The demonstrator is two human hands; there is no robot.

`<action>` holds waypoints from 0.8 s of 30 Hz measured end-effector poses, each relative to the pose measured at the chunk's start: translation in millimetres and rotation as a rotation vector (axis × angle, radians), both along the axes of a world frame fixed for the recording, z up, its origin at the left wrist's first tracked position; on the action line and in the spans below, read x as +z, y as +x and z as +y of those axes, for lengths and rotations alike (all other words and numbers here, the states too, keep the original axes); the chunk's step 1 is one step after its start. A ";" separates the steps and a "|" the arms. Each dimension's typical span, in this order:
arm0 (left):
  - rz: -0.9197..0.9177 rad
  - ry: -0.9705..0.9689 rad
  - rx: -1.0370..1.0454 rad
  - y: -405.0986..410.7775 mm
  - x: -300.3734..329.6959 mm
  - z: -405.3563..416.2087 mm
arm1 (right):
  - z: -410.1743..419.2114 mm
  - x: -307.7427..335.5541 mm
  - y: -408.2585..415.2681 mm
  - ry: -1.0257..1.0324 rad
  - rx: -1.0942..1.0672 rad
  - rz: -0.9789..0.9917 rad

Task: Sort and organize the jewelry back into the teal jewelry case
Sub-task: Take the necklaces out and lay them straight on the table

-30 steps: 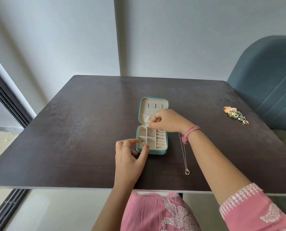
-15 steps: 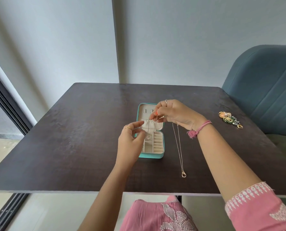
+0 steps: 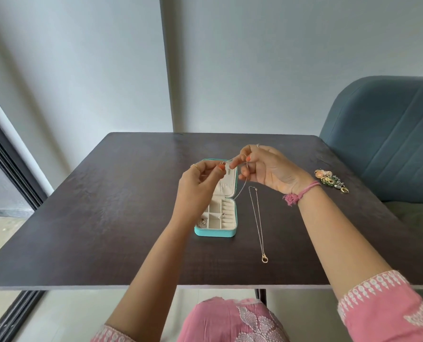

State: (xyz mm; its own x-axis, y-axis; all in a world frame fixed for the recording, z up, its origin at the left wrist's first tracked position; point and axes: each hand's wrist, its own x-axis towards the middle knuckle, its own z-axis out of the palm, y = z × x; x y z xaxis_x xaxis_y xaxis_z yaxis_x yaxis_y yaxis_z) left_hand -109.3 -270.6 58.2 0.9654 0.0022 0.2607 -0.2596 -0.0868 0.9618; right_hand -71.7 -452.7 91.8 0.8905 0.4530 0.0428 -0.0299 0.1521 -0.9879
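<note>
Two necklaces matter here: nearest, a gold chain [image 3: 258,222] lies straight on the dark desk [image 3: 106,218], just right of the open teal jewelry case [image 3: 216,232], its pendant end toward the person. Above the case, the left hand [image 3: 195,186] and right hand [image 3: 267,169] are raised, each grip pinching one end of a fine silver chain [image 3: 241,191] that sags between them toward the case hinge. Small pieces sit in the case's lower compartments, too small to name. Farther right, well apart, a cluster of ornate earrings [image 3: 331,180] waits near the desk edge. The thin chain could knot or snag on the case lid if lowered slack, and a loosened pinch would probably drop it outside the compartments.
</note>
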 end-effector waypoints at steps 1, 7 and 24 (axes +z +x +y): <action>-0.006 -0.018 -0.010 -1.4 3.5 0.4 | -2.0 -0.4 -1.5 0.012 0.001 0.012; -0.055 -0.027 -0.110 -6.1 22.4 -1.4 | -5.8 3.5 -7.9 -0.207 0.039 -0.067; -0.015 -0.182 -0.212 -5.3 40.0 -5.8 | -0.2 26.1 -24.9 -0.320 -0.145 -0.340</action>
